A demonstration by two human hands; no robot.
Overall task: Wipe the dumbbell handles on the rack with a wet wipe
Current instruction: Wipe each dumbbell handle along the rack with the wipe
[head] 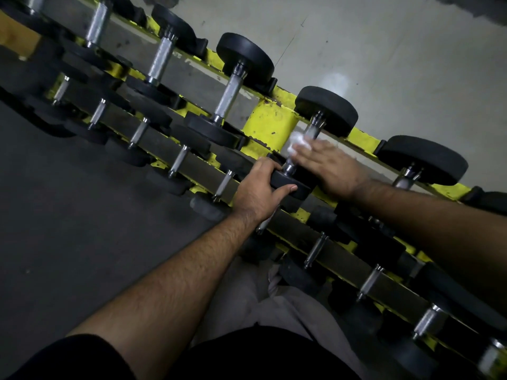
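The left hand (260,187) is clamped on the near black head (290,183) of a dumbbell on the upper tier of the yellow rack (270,124), fingers curled over the top edge and thumb pressed along the front face. The right hand (329,165) reaches in from the other side, fingers stretched out almost flat and pressing a bunched white wet wipe (299,142) against the chrome handle (311,130) of that same dumbbell. The wipe sits about midway up the handle, between the gripped head and the far head (327,111). The fingertips and the wipe are smeared with motion blur, so how tightly the fingers wrap the bar cannot be told; the hand looks more open than closed, pinning the wipe rather than fisting it. Most of the handle is hidden under wipe and fingers; only a short chrome stub shows at each end. More dumbbells line the upper tier to either side, and a lower tier of smaller ones runs beneath the forearms, partly covered by them. The rack's left stretch sinks into shadow and its right end is cut off by the frame edge. Behind it all lies a pale concrete floor (384,50).
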